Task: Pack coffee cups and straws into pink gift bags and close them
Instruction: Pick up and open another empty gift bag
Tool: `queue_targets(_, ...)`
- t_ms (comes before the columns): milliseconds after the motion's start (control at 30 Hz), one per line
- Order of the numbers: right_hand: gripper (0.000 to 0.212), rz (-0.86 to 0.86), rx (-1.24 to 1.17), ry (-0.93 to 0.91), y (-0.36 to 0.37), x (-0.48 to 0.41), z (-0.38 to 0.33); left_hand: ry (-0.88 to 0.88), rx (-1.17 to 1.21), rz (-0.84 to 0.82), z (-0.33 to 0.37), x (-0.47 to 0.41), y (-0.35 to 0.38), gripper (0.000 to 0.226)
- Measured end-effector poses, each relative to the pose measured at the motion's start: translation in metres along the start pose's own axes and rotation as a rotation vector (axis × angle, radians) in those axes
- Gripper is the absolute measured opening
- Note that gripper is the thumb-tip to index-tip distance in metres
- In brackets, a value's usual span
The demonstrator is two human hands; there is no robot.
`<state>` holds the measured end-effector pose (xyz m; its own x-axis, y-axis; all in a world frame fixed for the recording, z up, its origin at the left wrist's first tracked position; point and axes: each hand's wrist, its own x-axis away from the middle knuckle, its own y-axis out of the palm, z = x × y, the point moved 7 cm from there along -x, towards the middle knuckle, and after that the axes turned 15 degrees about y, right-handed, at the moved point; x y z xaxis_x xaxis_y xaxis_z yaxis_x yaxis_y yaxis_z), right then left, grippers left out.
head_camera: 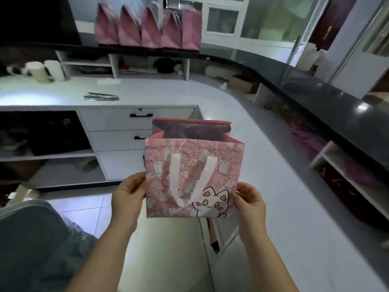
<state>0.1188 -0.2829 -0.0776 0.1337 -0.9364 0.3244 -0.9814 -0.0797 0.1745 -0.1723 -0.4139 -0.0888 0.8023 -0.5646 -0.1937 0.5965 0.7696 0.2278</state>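
A small pink paper gift bag (194, 178) hangs in the air in front of the person, above the pale tiled floor (88, 209), held upright with its mouth open. Its front carries a dense print of small pale rectangles, too blurred to read, and a white cartoon cat (212, 204) at the lower right corner. A white ribbon handle (189, 186) droops in a loop down the front. The bag's inside is dark and its contents cannot be made out. The left hand (128, 199) pinches the bag's left edge and the right hand (250, 205) the right edge, thumbs on the front; the fingers are hidden behind the paper. Beyond, a thin bundle of wrapped straws (101, 96) lies on the white tabletop (63, 89), near blurred white cups (45, 70). Five closed pink bags (147, 28) stand in a row on the dark upper counter (315, 98).
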Motion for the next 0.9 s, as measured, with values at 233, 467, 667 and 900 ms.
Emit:
queue_targets(233, 0.021, -0.067, 0.075, 0.017, 0.113, -0.060, 0.008, -0.032, -0.026, 0.162, -0.027, -0.085, -0.054, 0.018)
queue_targets(467, 0.022, -0.177, 0.151, 0.044, 0.200, -0.149, -0.001, -0.052, -0.059, 0.283, -0.049, -0.171, -0.063, 0.016)
queue_targets(667, 0.020, -0.295, 0.181, 0.077, 0.288, -0.255, -0.030, -0.003, -0.079, 0.357, -0.059, -0.279, -0.049, 0.015)
queue_targets(900, 0.018, -0.374, 0.191, 0.122, 0.393, -0.368, -0.066, 0.051, -0.153, 0.387, -0.066, -0.400, -0.035, 0.023)
